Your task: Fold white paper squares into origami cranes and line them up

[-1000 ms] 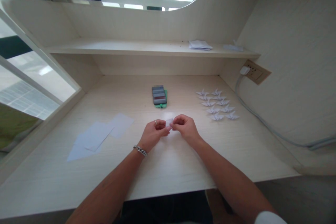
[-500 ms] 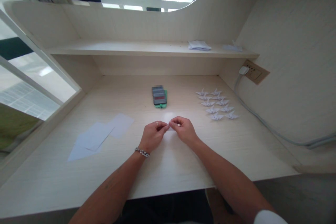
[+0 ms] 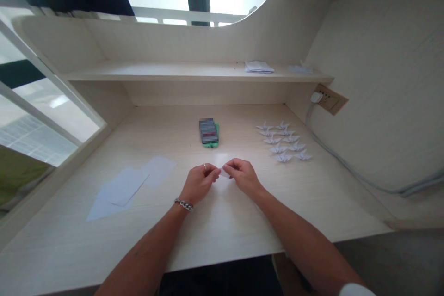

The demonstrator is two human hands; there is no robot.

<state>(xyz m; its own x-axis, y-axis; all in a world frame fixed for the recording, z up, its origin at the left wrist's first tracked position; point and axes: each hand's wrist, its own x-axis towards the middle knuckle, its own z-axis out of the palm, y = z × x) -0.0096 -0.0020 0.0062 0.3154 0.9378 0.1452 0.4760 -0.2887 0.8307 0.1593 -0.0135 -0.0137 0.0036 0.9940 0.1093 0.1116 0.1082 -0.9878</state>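
Note:
A small folded piece of white paper (image 3: 225, 173) is pinched between my two hands, just above the middle of the desk. My left hand (image 3: 200, 181), with a ring and a chain bracelet, grips its left end between thumb and forefinger. On the other side, my right hand (image 3: 244, 176) is closed on the right part and covers some of it. Several white paper cranes (image 3: 284, 142) stand in two rows to the right, beyond my right hand. Flat sheets of white paper (image 3: 121, 187) overlap on the desk left of my left hand.
A blurred dark object with a green edge (image 3: 209, 134) lies beyond my hands. Folded white papers (image 3: 259, 67) rest on the shelf (image 3: 156, 71) at the back. A grey cable (image 3: 342, 162) runs from the wall socket (image 3: 331, 99) along the right side.
My hands have drawn slightly apart, and more of the folded paper shows between them. The whole view has shifted a little; the cranes and sheets stay in place on the desk.

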